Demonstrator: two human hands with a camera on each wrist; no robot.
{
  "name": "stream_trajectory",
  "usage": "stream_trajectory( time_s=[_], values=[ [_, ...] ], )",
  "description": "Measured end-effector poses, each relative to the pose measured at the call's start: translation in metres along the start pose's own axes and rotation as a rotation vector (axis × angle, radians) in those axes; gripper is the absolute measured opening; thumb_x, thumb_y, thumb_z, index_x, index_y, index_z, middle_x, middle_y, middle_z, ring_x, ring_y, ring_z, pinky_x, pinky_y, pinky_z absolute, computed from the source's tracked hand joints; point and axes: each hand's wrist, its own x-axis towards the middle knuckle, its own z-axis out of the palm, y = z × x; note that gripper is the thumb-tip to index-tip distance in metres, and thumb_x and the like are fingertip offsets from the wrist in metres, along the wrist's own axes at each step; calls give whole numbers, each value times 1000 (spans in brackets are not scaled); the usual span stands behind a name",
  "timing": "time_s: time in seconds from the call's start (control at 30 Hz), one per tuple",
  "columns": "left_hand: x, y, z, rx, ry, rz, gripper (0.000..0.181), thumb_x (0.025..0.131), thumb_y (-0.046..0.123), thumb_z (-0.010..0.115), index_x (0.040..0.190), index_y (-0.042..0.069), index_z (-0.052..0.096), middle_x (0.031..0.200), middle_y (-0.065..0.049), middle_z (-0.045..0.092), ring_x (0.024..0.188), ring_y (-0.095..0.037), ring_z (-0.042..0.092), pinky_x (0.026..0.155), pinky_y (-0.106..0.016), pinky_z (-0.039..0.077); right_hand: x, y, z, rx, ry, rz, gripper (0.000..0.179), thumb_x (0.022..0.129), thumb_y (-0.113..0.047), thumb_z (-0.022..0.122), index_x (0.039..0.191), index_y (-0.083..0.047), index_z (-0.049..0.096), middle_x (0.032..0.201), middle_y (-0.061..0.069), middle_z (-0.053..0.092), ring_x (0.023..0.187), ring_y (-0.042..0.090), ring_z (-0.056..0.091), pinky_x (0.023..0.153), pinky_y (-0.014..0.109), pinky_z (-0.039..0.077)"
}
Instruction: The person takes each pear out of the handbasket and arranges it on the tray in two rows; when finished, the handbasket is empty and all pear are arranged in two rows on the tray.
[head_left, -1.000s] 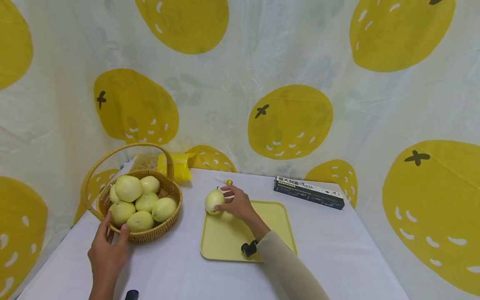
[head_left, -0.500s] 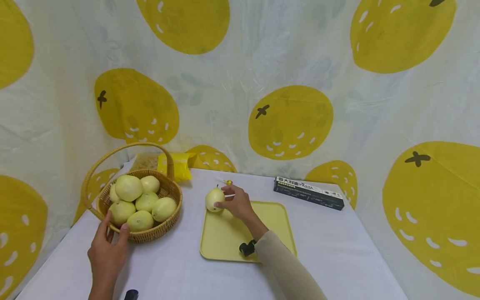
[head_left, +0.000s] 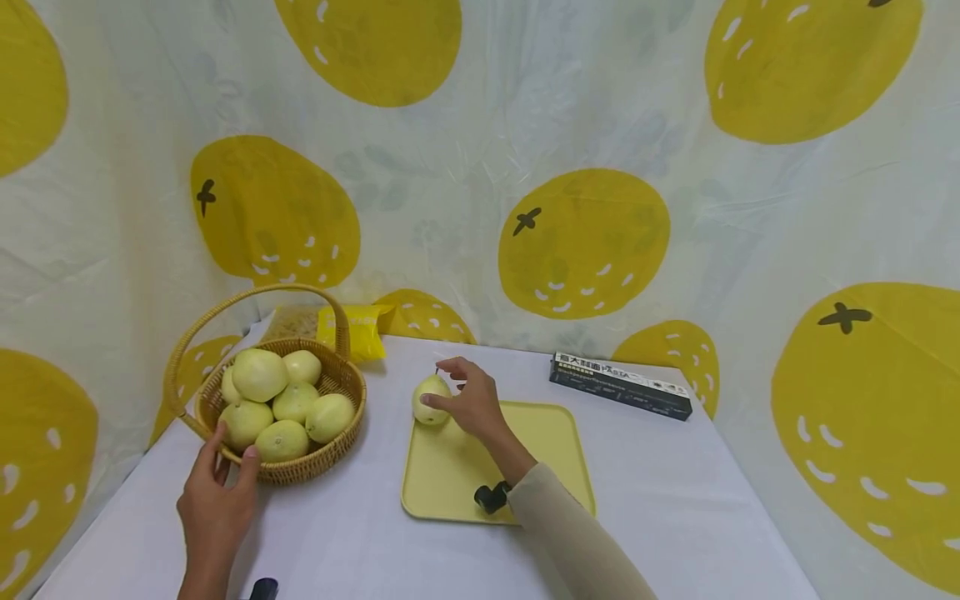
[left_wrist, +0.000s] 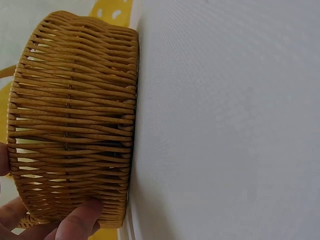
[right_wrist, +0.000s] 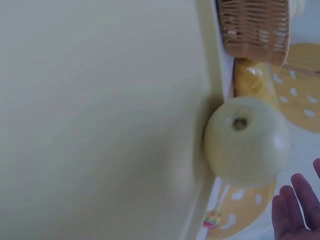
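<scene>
A: Where is the pear [right_wrist: 250, 150] to be found?

B: It is seen at the far left corner of the tray [head_left: 450, 487], to the right of the basket [head_left: 307, 471], in which fruit [head_left: 296, 402] is piled. Whether it is borne by the tray's floor or its rim cannot be told.

A: How is it turned?

B: Its long axis is judged to be laid roughly near to far: the stem [head_left: 437, 371] is shown at the far end, and the blossom end [right_wrist: 240, 124] is presented to the right wrist camera. The tilt is not made clear.

A: By which hand is it more easily reached?

B: By the right hand [head_left: 474, 404], by which the space just to the pear's right is taken up. The left hand [head_left: 216, 500] is placed well apart, at the basket's near left side.

A: Is anything gripped?

B: Nothing by the right, it seems. Its thumb and fingers are spread wide; the pear is overlapped by the thumb, though whether it is touched cannot be told. The left's parted fingers are rested against the basket, with no closed grip shown.

A: On what would any further handling be judged to turn?

B: On the pear being found directly left of the right hand, its axis crossed by that approach.
</scene>
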Motion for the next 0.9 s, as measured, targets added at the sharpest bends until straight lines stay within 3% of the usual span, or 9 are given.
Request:
stream_trajectory(
  time_s=[0.3, 0.53, 0.8, 0.9],
  values=[
    [1, 0, -1, 12, -15, -47, 66, 108, 41, 55, 167, 17, 36, 172, -16, 33, 148, -50, 46, 120, -64, 44, -3, -38, 27, -30, 66, -155, 60, 77, -38, 97, 130, -24, 74, 129, -8, 74, 121, 18, 62, 107, 45, 54],
    [2, 1, 1, 10, -16, -62, 66, 109, 41, 54, 167, 17, 35, 173, -17, 32, 150, -51, 43, 121, -64, 43, -9, -60, 55, -32, -21, -177, 65, 79, -41, 96, 136, -23, 70, 134, -6, 71, 126, 17, 62, 109, 42, 56],
    [1, 0, 2, 5, -9, -51, 65, 109, 40, 54, 167, 16, 36, 172, -16, 33, 150, -51, 43, 120, -64, 43, -9, -70, 84, 10, -167, -192, 72, 80, -40, 95, 143, -22, 66, 143, -6, 69, 130, 13, 64, 110, 31, 57],
    [1, 0, 2, 9, -7, -47, 65, 109, 40, 54, 167, 15, 36, 172, -17, 33, 150, -50, 43, 120, -63, 44, -8, -72, 93, -27, -214, -178, 73, 80, -41, 95, 145, -23, 65, 146, -8, 67, 137, 13, 61, 116, 31, 54]
  ],
)
